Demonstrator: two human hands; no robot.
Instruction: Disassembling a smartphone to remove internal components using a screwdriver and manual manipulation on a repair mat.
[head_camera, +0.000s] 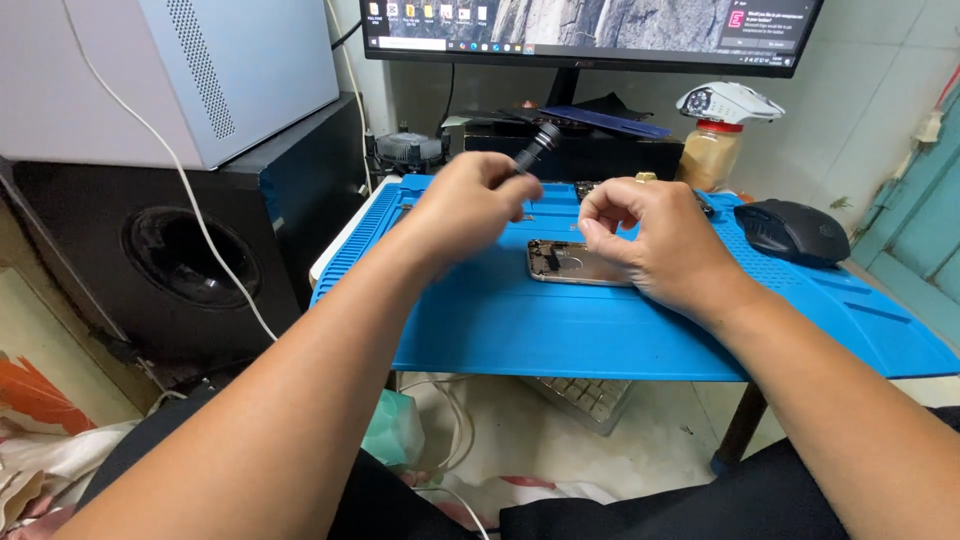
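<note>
The scene is evenly and fairly brightly lit by soft, diffuse light; no hard shadows are cast on the blue work mat (560, 330). The monitor (590, 30) glows at the top edge without being blown out. Slight motion blur is seen on the left hand (470, 205) and its dark screwdriver (535, 147). Wide-angle distortion is noticeable toward the edges, where the forearms are stretched.
</note>
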